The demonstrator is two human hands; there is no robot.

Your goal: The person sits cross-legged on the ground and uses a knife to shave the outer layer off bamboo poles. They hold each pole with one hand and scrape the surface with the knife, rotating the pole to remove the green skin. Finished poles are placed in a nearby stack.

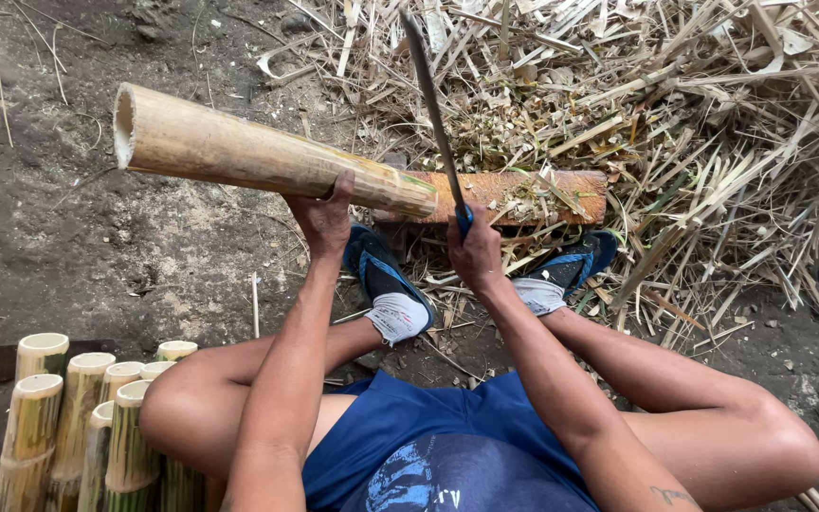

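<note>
- The left hand (324, 220) has its fingers curled under the bamboo pole (258, 154), thumb up against its side, gripping it close to the cut end that rests on the wooden block (523, 194).
- The right hand (474, 251) is clenched round the blue handle of a long blade (433, 114), raised upright just past that end.
- Risk, as I judge it: 1 glancing stroke off the round, smooth pole could slide toward the left hand's fingers.
- 2 sandalled feet (391, 284) sit just beside the block; a slipping pole or deflected blade could reach them.
- Loose bamboo shavings (694, 123) could let the block shift.
</note>
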